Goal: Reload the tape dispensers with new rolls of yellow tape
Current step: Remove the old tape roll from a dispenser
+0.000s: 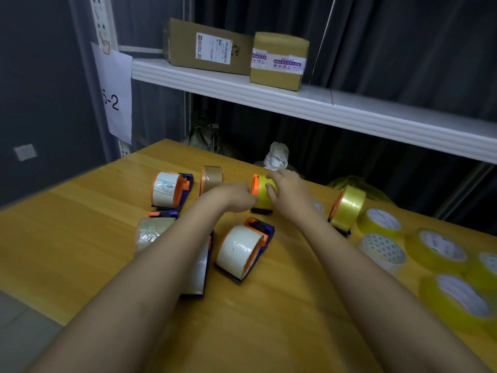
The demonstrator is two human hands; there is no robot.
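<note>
A blue and orange tape dispenser [262, 196] loaded with a yellow roll stands at the far middle of the wooden table [80, 224]. My right hand [289, 191] curls over the top and right side of its roll. My left hand [234, 196] grips the dispenser from the left, its fingers hidden behind the hand. Another dispenser with yellow tape [347, 208] stands to the right. Several loose yellow tape rolls [454, 297] lie along the right edge. Dispensers with pale tape, one [242, 251] near my left forearm and one [168, 191] at the far left, stand on the table.
A brown tape roll [211, 179] stands upright behind my left hand. A whitish loose roll [384, 250] lies among the yellow ones. A white shelf [295, 103] above the table's far side carries two cardboard boxes [278, 60]. A crumpled white bag [277, 156] sits behind the table.
</note>
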